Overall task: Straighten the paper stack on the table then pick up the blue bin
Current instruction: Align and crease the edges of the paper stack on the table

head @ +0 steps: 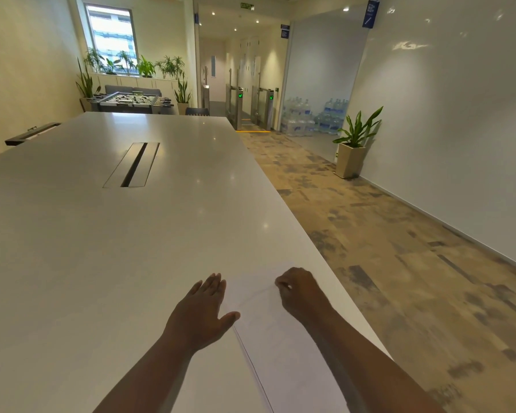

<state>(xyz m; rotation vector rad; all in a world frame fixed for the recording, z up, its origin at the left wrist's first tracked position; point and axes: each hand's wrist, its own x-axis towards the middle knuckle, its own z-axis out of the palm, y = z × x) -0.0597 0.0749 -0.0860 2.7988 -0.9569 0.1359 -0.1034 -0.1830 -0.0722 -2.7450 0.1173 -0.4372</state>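
Two hands: left hand (pixel 201 311) flat against one paper stack (pixel 280 338); right hand (pixel 300 289) pinches it

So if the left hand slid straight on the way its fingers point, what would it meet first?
Probably nothing nearby: the left hand lies flat beside the paper stack, its fingers pointing up the bare table. The cable slot sits left of that line, though depth is unclear.
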